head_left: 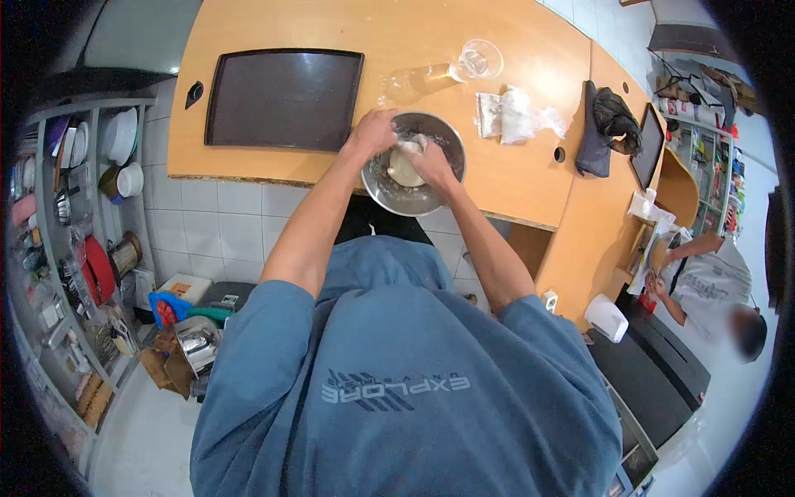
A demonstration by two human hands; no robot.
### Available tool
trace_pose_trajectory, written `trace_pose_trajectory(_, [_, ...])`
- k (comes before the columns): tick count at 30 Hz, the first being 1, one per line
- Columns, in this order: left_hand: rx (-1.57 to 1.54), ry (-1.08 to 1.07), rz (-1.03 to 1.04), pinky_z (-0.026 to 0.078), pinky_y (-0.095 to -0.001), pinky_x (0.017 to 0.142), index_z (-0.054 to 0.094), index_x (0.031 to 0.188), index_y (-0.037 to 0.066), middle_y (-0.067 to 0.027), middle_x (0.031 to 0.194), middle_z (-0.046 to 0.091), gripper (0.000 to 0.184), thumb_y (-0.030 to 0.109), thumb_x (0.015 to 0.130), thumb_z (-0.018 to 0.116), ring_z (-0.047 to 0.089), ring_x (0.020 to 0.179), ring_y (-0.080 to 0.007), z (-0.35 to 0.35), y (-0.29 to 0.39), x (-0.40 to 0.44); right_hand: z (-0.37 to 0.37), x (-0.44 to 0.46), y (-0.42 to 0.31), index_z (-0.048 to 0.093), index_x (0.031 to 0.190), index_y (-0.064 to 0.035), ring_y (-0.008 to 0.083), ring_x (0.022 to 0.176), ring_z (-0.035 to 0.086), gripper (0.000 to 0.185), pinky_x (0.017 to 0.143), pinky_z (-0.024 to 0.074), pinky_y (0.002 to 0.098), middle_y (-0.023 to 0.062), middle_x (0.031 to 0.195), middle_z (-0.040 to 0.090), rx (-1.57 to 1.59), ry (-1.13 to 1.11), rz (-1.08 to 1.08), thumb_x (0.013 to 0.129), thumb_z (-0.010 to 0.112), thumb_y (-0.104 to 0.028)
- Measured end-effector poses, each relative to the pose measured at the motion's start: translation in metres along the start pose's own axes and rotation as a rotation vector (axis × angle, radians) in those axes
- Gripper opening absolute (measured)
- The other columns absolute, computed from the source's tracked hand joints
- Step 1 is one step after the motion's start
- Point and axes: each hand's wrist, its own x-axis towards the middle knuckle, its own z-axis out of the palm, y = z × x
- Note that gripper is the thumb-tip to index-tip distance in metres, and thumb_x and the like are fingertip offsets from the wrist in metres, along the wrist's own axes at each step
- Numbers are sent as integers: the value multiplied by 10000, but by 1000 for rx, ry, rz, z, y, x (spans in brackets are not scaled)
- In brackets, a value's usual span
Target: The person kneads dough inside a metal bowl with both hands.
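Note:
A steel mixing bowl (pixel 454 137) sits at the front edge of the wooden table, partly over the edge. In it lies a pale lump of dough (pixel 403 172), and bits of dough or flour cling to the inner wall. My left hand (pixel 377 132) is closed on the bowl's left rim. Inside the bowl, my right hand (pixel 432 162) has its fingers curled against the top of the dough. The fingertips are partly hidden.
Left of the bowl lies a black baking tray (pixel 281 98). Behind are a clear plastic cup (pixel 480 60) and plastic bags with white powder (pixel 517 116). A dark pouch (pixel 592 128) lies right. Another person (pixel 712 277) works at far right; shelves (pixel 79 190) stand left.

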Motion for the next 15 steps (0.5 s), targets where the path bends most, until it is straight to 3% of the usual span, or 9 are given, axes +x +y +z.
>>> trace_pose_trajectory(4, [18, -24, -3, 539, -510, 851, 665, 1109, -39, -321, 955, 683, 332, 20, 789, 601, 674, 955, -470, 0, -1, 1, -9, -11, -2, 640, 1174, 20, 380, 1074, 693, 584, 933, 527, 455, 262, 1113, 709, 2, 57, -56, 789, 776, -398])
trace_pose_trajectory(10, [41, 15, -9, 536, -515, 868, 671, 1119, -34, -319, 960, 686, 326, 47, 807, 620, 670, 965, -468, 0, -1, 2, -24, -10, -33, 693, 1148, -17, 394, 1108, 667, 553, 972, 517, 440, 300, 1088, 695, -73, -208, 103, 719, 814, -343])
trace_pose_trajectory(13, [26, 56, -27, 543, -536, 830, 680, 1003, -17, -298, 909, 686, 249, 73, 784, 602, 664, 910, -480, 4, -2, 3, 3, -4, -3, 714, 1118, -32, 435, 1093, 642, 512, 961, 515, 476, 318, 1096, 662, -209, -154, -189, 702, 819, -312])
trace_pose_trajectory(15, [27, 75, 2, 544, -536, 821, 680, 998, -16, -298, 904, 685, 250, 74, 778, 604, 665, 903, -478, 6, -5, 4, 17, -14, -8, 708, 1118, -15, 457, 1072, 624, 521, 955, 507, 506, 314, 1128, 627, -337, -16, -224, 702, 816, -309])
